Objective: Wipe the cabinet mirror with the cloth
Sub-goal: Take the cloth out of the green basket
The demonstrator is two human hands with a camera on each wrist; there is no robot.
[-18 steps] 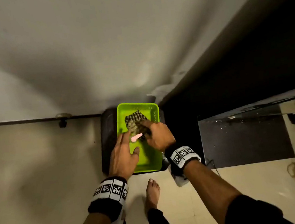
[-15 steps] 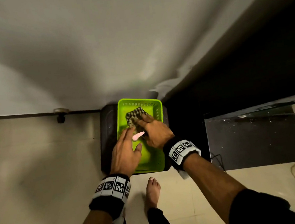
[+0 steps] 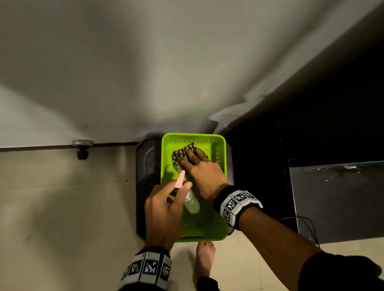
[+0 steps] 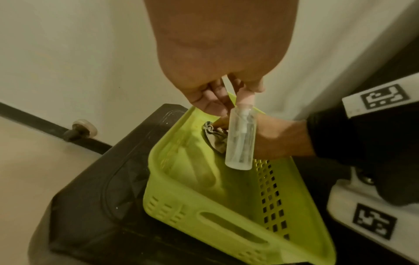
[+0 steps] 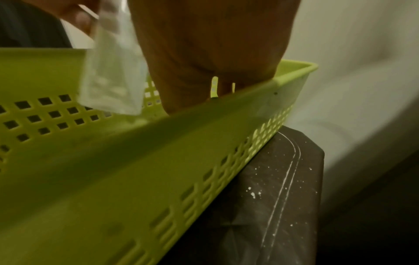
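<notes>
Dim corner, green basket (image 3: pixel 220 151) on a dark stool (image 3: pixel 146 175): I see my right hand (image 3: pixel 203 170) directly atop the cloth (image 3: pixel 178 154), fingers curling onto it; left hand (image 3: pixel 162 209) pinches the spray bottle (image 3: pixel 191 202).

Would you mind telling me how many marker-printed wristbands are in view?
2. One white wristband with black square markers is on the left wrist, lower centre; the other is on the right wrist, beside the lime-green plastic basket.
</notes>
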